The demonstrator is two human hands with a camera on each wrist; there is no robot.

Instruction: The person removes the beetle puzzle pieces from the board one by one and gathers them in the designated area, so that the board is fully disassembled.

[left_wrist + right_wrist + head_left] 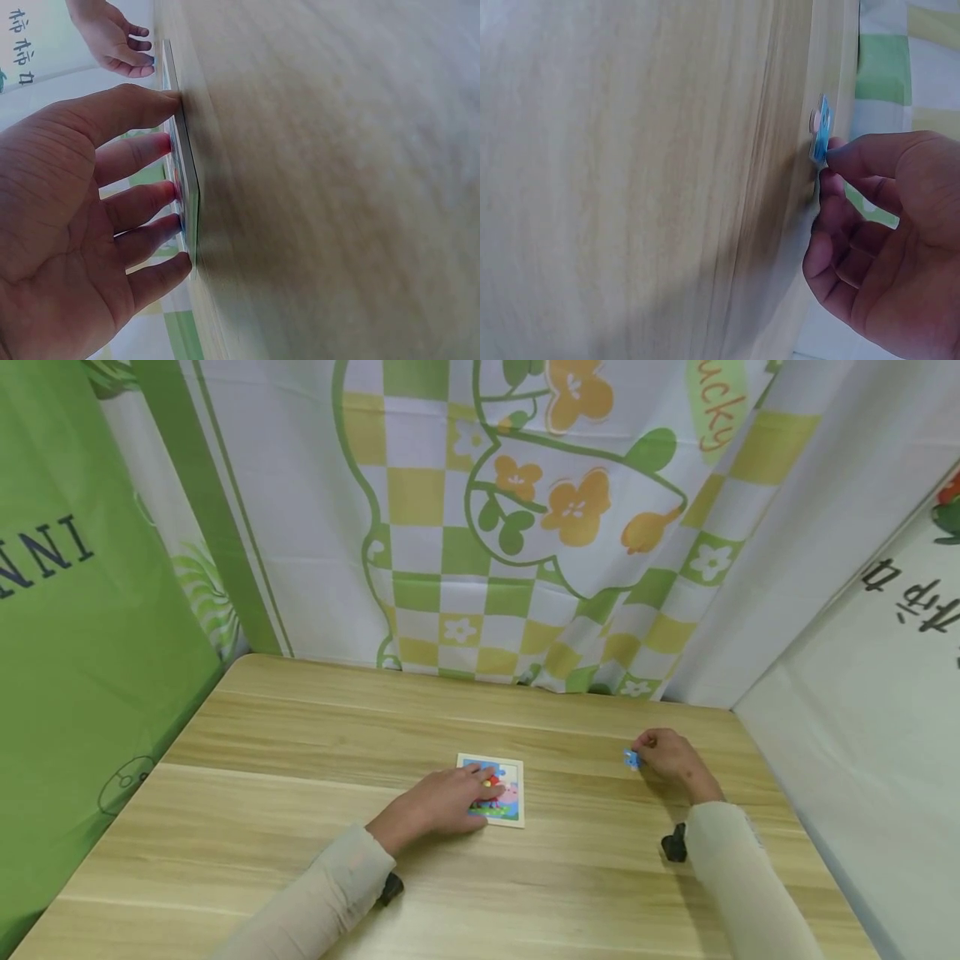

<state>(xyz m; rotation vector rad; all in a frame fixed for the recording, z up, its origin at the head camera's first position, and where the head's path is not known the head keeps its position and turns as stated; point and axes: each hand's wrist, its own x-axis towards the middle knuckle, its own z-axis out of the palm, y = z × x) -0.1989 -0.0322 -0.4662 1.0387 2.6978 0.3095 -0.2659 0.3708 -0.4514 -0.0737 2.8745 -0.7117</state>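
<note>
A small jigsaw puzzle board with a pale frame and a colourful cartoon picture lies flat near the table's middle. My left hand rests on it, fingers spread across the picture and hiding its left part. A pale patch shows in the upper right of the picture. In the left wrist view the fingertips and thumb touch the board from above. Off to the right, my right hand pinches a small blue puzzle piece between thumb and forefinger. The piece is held tilted, just over the tabletop, apart from the board.
The wooden table reaches back to a patterned curtain. A green cloth hangs along the left side and a white one along the right. Dark wrist-camera mounts show below both sleeves.
</note>
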